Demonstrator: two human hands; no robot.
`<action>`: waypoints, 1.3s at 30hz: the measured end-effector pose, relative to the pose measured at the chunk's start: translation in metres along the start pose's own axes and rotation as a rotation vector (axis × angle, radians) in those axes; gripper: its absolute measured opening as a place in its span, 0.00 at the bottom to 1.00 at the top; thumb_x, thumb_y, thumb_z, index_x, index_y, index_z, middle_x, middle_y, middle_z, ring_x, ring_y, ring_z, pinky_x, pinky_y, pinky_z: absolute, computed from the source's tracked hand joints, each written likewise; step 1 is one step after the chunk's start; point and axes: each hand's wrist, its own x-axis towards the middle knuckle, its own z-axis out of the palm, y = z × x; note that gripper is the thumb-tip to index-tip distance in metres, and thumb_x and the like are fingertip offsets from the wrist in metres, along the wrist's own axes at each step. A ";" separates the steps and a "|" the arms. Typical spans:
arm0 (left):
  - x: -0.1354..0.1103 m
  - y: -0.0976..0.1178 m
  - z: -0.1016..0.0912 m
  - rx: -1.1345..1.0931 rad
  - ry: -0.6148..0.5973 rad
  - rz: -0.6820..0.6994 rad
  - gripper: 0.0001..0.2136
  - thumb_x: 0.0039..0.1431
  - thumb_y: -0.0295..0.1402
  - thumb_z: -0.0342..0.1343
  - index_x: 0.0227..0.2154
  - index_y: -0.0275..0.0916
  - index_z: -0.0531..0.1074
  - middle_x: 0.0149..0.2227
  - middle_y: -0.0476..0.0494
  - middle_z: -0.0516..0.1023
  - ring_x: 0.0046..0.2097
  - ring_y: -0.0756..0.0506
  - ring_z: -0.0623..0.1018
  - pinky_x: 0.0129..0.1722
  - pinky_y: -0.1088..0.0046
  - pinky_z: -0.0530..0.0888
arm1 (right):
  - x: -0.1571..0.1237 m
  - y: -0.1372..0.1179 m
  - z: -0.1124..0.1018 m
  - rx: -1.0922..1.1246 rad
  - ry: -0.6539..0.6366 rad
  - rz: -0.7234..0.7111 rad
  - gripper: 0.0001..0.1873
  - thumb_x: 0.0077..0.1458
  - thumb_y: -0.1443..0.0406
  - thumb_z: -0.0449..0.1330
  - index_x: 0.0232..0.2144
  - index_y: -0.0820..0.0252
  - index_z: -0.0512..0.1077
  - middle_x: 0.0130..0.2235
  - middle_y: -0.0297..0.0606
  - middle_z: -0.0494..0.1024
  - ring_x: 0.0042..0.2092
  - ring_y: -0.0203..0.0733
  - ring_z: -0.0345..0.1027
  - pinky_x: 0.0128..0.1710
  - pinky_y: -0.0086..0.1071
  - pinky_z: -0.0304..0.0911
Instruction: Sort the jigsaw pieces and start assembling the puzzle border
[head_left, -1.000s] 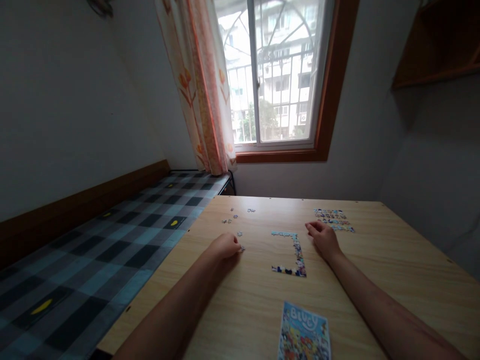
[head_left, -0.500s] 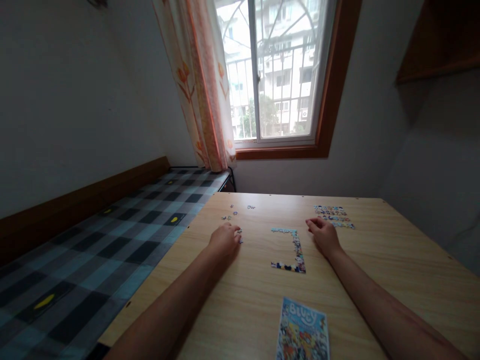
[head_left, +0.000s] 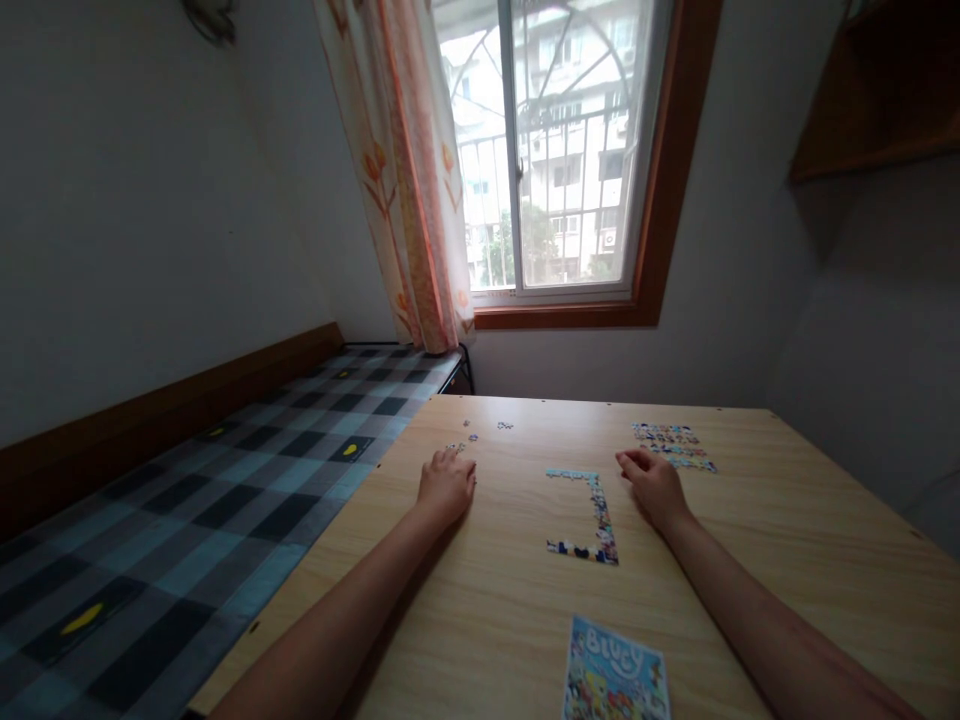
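My left hand (head_left: 446,485) lies flat on the wooden table (head_left: 780,560), fingers stretched toward a few loose puzzle pieces (head_left: 461,442). My right hand (head_left: 651,484) rests on the table with its fingers curled, fingertips together and pointing left; whether it holds a piece is hidden. Between the hands lies a joined strip of puzzle border (head_left: 598,512), bent like a bracket. Just beyond the right hand sits a small assembled puzzle patch (head_left: 673,445). One more loose piece (head_left: 505,425) lies farther back.
A colourful printed picture card (head_left: 615,678) lies at the table's near edge. A bed with a blue and black checked cover (head_left: 187,490) runs along the left. A window (head_left: 562,150), a curtain (head_left: 405,170) and a wall shelf (head_left: 877,90) are behind.
My left hand has slid forward and flattened out; the two loose pieces by its fingertips are no longer visible. The right hand keeps its place and pose.
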 end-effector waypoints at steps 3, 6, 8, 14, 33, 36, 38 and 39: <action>0.009 -0.004 0.006 -0.013 0.054 0.020 0.13 0.65 0.37 0.50 0.42 0.46 0.80 0.60 0.35 0.70 0.59 0.34 0.66 0.57 0.54 0.62 | 0.000 0.001 0.000 0.001 0.007 0.008 0.22 0.49 0.47 0.63 0.30 0.60 0.79 0.30 0.41 0.82 0.32 0.48 0.76 0.34 0.36 0.66; 0.018 -0.006 0.010 -0.003 0.094 0.051 0.12 0.65 0.37 0.51 0.39 0.46 0.81 0.60 0.36 0.70 0.60 0.35 0.66 0.59 0.54 0.60 | 0.001 0.002 0.001 -0.002 0.011 0.010 0.22 0.49 0.47 0.63 0.31 0.60 0.79 0.30 0.42 0.82 0.32 0.48 0.76 0.34 0.36 0.66; 0.023 -0.006 0.013 -0.001 0.103 0.067 0.12 0.65 0.37 0.51 0.39 0.46 0.81 0.60 0.36 0.71 0.60 0.36 0.66 0.60 0.54 0.59 | 0.000 0.002 0.000 0.002 0.005 0.008 0.21 0.49 0.48 0.62 0.31 0.60 0.79 0.30 0.42 0.82 0.32 0.48 0.76 0.34 0.36 0.67; 0.031 -0.009 0.015 -0.083 0.095 0.061 0.13 0.65 0.36 0.52 0.44 0.46 0.81 0.61 0.37 0.71 0.61 0.37 0.67 0.63 0.55 0.58 | -0.002 -0.003 -0.002 0.064 0.024 0.019 0.22 0.48 0.48 0.64 0.31 0.61 0.79 0.30 0.42 0.82 0.32 0.48 0.76 0.34 0.37 0.68; 0.140 -0.070 0.034 -0.203 -0.137 -0.191 0.22 0.64 0.32 0.49 0.60 0.40 0.72 0.58 0.36 0.76 0.57 0.41 0.76 0.55 0.70 0.69 | -0.005 -0.008 -0.002 0.125 0.036 0.064 0.23 0.46 0.47 0.66 0.32 0.61 0.79 0.31 0.43 0.82 0.32 0.49 0.75 0.33 0.37 0.69; 0.153 -0.070 0.039 -0.192 -0.155 -0.161 0.21 0.65 0.36 0.50 0.59 0.44 0.73 0.58 0.38 0.76 0.58 0.41 0.75 0.56 0.70 0.68 | -0.005 -0.009 -0.002 0.101 0.030 0.068 0.23 0.46 0.47 0.65 0.32 0.61 0.79 0.31 0.43 0.82 0.32 0.49 0.75 0.33 0.37 0.69; 0.158 -0.070 0.041 -0.178 -0.162 -0.140 0.21 0.64 0.37 0.52 0.58 0.46 0.74 0.58 0.39 0.76 0.58 0.41 0.74 0.56 0.70 0.68 | -0.006 -0.011 -0.002 0.082 0.025 0.069 0.23 0.47 0.47 0.65 0.32 0.61 0.79 0.31 0.43 0.82 0.32 0.48 0.75 0.33 0.36 0.69; 0.160 -0.069 0.042 -0.169 -0.166 -0.129 0.20 0.64 0.37 0.53 0.58 0.47 0.75 0.58 0.39 0.77 0.58 0.41 0.74 0.56 0.70 0.68 | -0.006 -0.012 -0.002 0.074 0.022 0.068 0.23 0.48 0.47 0.64 0.32 0.61 0.79 0.31 0.43 0.82 0.32 0.48 0.75 0.34 0.36 0.69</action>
